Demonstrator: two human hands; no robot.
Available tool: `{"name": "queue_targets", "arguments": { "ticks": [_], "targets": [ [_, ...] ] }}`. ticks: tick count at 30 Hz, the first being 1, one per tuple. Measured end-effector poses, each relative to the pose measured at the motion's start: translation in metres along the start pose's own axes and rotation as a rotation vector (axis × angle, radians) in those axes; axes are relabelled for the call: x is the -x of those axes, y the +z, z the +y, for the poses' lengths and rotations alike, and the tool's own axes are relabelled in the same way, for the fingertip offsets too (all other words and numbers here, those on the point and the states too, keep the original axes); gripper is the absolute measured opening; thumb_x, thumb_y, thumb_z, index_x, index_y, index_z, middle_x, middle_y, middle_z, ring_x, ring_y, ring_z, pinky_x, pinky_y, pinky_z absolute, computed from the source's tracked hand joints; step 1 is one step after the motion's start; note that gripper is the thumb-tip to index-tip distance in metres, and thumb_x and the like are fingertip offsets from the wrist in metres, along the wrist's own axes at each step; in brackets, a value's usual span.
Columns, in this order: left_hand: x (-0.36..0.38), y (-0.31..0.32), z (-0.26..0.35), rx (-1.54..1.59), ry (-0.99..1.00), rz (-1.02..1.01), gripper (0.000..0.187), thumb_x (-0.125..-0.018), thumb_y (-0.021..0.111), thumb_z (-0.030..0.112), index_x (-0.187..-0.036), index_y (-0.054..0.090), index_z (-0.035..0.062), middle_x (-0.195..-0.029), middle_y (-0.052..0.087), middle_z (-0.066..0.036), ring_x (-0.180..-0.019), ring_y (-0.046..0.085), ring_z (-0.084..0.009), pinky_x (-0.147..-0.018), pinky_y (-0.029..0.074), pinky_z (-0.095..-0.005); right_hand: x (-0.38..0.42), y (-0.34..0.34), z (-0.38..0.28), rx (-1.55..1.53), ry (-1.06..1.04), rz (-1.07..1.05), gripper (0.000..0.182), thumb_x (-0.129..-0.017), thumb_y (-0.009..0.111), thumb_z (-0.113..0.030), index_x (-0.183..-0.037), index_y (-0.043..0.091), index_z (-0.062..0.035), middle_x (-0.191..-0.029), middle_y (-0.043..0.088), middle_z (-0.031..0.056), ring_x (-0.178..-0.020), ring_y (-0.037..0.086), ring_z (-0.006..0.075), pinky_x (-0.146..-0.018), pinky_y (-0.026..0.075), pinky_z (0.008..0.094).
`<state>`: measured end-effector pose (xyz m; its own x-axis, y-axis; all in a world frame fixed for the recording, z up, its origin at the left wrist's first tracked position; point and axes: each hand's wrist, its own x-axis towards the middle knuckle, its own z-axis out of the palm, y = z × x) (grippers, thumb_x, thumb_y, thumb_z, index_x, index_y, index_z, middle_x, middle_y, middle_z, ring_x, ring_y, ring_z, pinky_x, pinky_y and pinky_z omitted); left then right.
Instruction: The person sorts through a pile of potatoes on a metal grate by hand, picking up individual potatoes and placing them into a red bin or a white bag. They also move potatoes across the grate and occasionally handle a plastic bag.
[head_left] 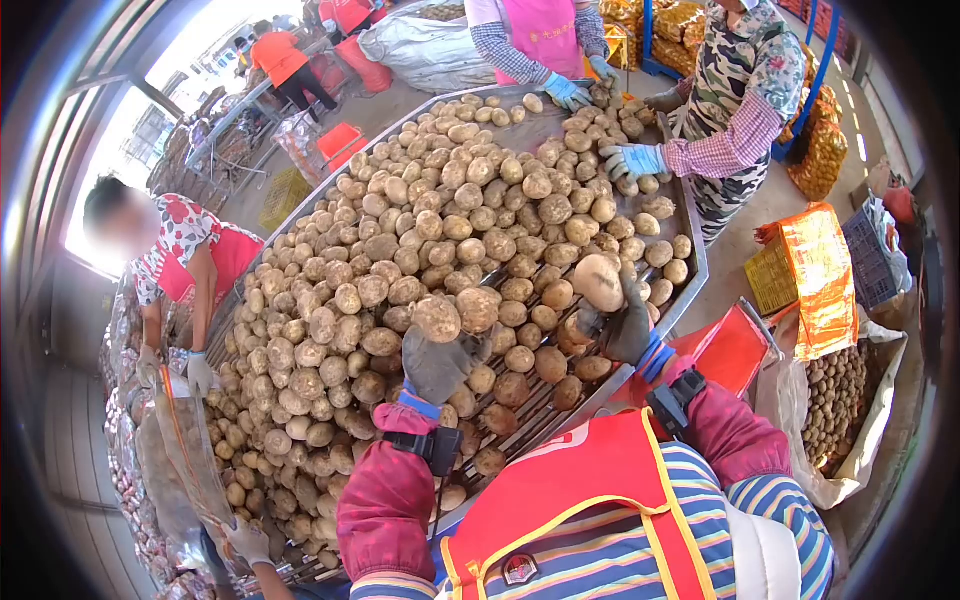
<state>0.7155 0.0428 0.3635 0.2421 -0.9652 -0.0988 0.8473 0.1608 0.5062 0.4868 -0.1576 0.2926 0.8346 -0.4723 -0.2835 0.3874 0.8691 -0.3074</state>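
A large heap of potatoes (400,240) covers a metal sorting table (694,238). My left hand (438,366), in a dark grey glove, is over the near part of the heap, with its fingers against two potatoes (457,314) side by side. To its right my right hand (628,322), in a dark glove, is closed round a large pale potato (600,282) at its left side. Below and between my hands, metal bars (540,412) show under scattered potatoes. Where my left fingers meet the potatoes is partly hidden.
Across the table two people in pale blue gloves (634,161) reach into the heap. A person in a red apron (225,262) stands at the left; another gloved hand (247,542) is at lower left. A potato sack (838,400) and crates (770,278) stand at right.
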Motion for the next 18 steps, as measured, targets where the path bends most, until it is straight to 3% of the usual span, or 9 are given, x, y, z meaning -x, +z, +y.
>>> {"name": "queue_targets", "arguments": {
  "ticks": [5, 7, 9, 10, 12, 13, 15, 17, 18],
  "targets": [
    [-0.025, -0.002, -0.028, 0.218, -0.172, -0.028, 0.065, -0.085, 0.046, 0.059, -0.13, 0.046, 0.0124, -0.134, 0.046, -0.012, -0.115, 0.05, -0.0328, -0.09, 0.047, -0.0436, 0.033, 0.017, -0.005, -0.056, 0.007, -0.018, 0.059, -0.09, 0.045, -0.058, -0.124, 0.052, -0.0093, -0.102, 0.065, 0.0104, -0.088, 0.064, 0.0268, -0.08, 0.053, 0.0448],
    [-0.039, -0.001, -0.04, 0.226, -0.137, 0.109, 0.063, -0.083, 0.053, 0.057, -0.124, 0.049, 0.0103, -0.13, 0.049, -0.013, -0.112, 0.05, -0.0316, -0.091, 0.046, -0.0426, 0.039, 0.001, -0.013, -0.078, -0.024, -0.05, 0.062, -0.089, 0.045, -0.06, -0.124, 0.052, -0.0096, -0.103, 0.065, 0.0108, -0.087, 0.065, 0.027, -0.079, 0.054, 0.0463],
    [-0.051, 0.001, -0.052, 0.137, -0.097, 0.416, 0.058, -0.082, 0.06, 0.05, -0.125, 0.048, 0.0117, -0.131, 0.045, -0.012, -0.116, 0.048, -0.0297, -0.096, 0.043, -0.0431, 0.054, -0.009, -0.022, -0.069, -0.104, -0.048, 0.062, -0.086, 0.05, -0.06, -0.125, 0.051, -0.0114, -0.104, 0.065, 0.0104, -0.087, 0.065, 0.0256, -0.077, 0.055, 0.0464],
    [-0.058, -0.011, -0.055, 0.097, -0.141, 0.512, 0.059, -0.083, 0.061, 0.047, -0.13, 0.044, 0.0143, -0.131, 0.045, -0.012, -0.118, 0.047, -0.0294, -0.099, 0.041, -0.0443, 0.062, -0.011, -0.027, -0.094, -0.134, -0.06, 0.062, -0.086, 0.051, -0.059, -0.125, 0.051, -0.0115, -0.104, 0.065, 0.0107, -0.088, 0.065, 0.0257, -0.076, 0.055, 0.046],
    [-0.07, -0.075, -0.077, -0.015, -0.076, 0.481, 0.063, -0.084, 0.062, 0.043, -0.134, 0.04, 0.0112, -0.137, 0.039, -0.013, -0.121, 0.044, -0.0294, -0.103, 0.036, -0.0466, 0.079, -0.019, -0.037, -0.126, -0.196, -0.098, 0.062, -0.086, 0.052, -0.058, -0.125, 0.05, -0.0107, -0.105, 0.064, 0.0115, -0.089, 0.065, 0.026, -0.075, 0.055, 0.0451],
    [-0.076, -0.118, -0.079, -0.022, -0.119, 0.45, 0.063, -0.084, 0.062, 0.043, -0.134, 0.04, 0.0112, -0.137, 0.039, -0.013, -0.121, 0.044, -0.0294, -0.103, 0.036, -0.0466, 0.09, -0.023, -0.043, -0.12, -0.19, -0.121, 0.066, -0.085, 0.052, -0.06, -0.128, 0.049, -0.0103, -0.109, 0.063, 0.0107, -0.088, 0.065, 0.0259, -0.086, 0.05, 0.0472],
    [-0.089, -0.184, -0.085, -0.852, 0.03, 0.303, 0.071, -0.086, 0.059, 0.04, -0.143, 0.028, 0.0107, -0.143, 0.032, -0.014, -0.127, 0.038, -0.0304, -0.106, 0.032, -0.0417, 0.11, -0.028, -0.049, -0.089, -0.293, -0.032, 0.069, -0.084, 0.055, -0.059, -0.13, 0.047, -0.0091, -0.113, 0.062, 0.0118, -0.093, 0.064, 0.0262, -0.089, 0.049, 0.0452],
    [-0.074, -0.151, -0.112, -1.844, 0.201, 0.141, 0.081, -0.075, 0.07, 0.04, -0.143, 0.032, 0.0165, -0.143, 0.032, -0.019, -0.125, 0.039, -0.0375, -0.105, 0.032, -0.0425, 0.132, -0.049, -0.06, 0.018, -0.336, -0.121, 0.075, -0.083, 0.055, -0.059, -0.132, 0.044, -0.0042, -0.118, 0.06, 0.014, -0.101, 0.062, 0.0255, -0.091, 0.049, 0.0433],
    [-0.064, -0.1, -0.113, -2.175, 0.105, 0.031, 0.084, -0.071, 0.072, 0.042, -0.142, 0.033, 0.0172, -0.144, 0.031, -0.019, -0.126, 0.038, -0.0371, -0.105, 0.032, -0.0429, 0.145, -0.049, -0.065, 0.026, -0.388, -0.093, 0.074, -0.083, 0.055, -0.059, -0.131, 0.044, -0.0038, -0.117, 0.06, 0.0142, -0.1, 0.062, 0.0256, -0.091, 0.049, 0.0433]
  ]
}}
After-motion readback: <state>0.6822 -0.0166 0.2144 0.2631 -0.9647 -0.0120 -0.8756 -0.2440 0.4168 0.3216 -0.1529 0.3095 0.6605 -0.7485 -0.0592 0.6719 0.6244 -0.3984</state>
